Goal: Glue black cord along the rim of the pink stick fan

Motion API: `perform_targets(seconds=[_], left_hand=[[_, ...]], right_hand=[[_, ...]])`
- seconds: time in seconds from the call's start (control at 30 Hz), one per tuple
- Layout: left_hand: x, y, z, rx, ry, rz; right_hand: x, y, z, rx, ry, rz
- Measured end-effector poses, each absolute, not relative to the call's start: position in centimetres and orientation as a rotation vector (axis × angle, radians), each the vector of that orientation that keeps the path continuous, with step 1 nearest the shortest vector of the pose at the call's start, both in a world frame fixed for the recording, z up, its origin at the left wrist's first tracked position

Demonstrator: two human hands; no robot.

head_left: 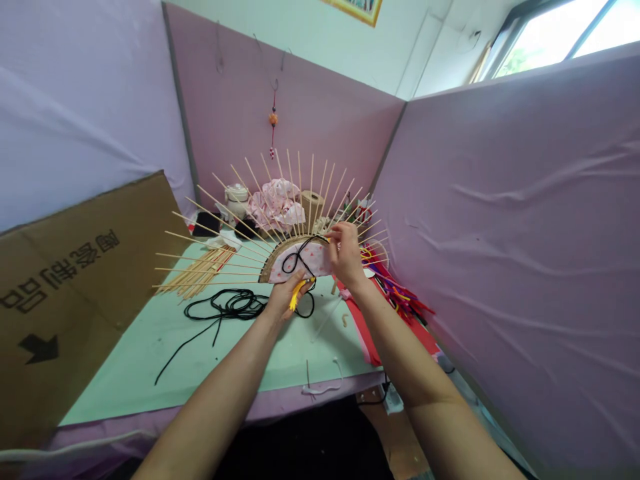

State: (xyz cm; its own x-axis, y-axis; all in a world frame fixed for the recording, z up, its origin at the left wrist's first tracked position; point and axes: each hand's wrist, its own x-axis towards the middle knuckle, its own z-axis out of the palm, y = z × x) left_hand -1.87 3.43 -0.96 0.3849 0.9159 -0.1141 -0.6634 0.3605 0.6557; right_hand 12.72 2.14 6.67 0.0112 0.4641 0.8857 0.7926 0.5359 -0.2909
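Note:
A half-round piece with pale pink, red-dotted fabric (300, 256) and a brown rim (267, 267) stands upright in front of me. Thin wooden sticks (235, 223) fan out from its rim. My left hand (290, 292) is closed around its lower edge, with a yellow tassel (297, 295) showing at the fingers. At the rim's right side, my right hand (345, 250) has its fingers pinched together; whatever is between them is too small to make out. A loop of black cord (295, 259) hangs across the fabric.
A coil of black cord (235, 303) lies on the pale green table (200, 363). Loose sticks (200, 270) are at the left, beside a cardboard sheet (100, 293). Pink fabric (275, 203) and a paper roll (312, 203) stand behind. Colourful strips (400, 293) lie on the right.

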Motion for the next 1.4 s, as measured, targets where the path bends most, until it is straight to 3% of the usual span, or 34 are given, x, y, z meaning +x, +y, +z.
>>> perform_targets(seconds=[0.3, 0.6, 0.87, 1.4], left_hand=[[-2.0, 3.3, -1.0, 0.579, 0.48, 1.066], [-1.7, 3.2, -1.3, 0.664, 0.462, 1.092], [-1.9, 3.3, -0.9, 0.581, 0.507, 1.063], [-2.2, 3.1, -0.4, 0.601, 0.444, 1.095]], right_hand=[[12.6, 2.0, 6.1, -1.057, -1.632, -0.276], [11.7, 1.7, 6.4, -1.175, -1.748, -0.468], [13.0, 2.0, 6.4, -1.013, -1.478, -0.25], [12.2, 1.4, 6.1, -1.093, -1.583, -0.393]])
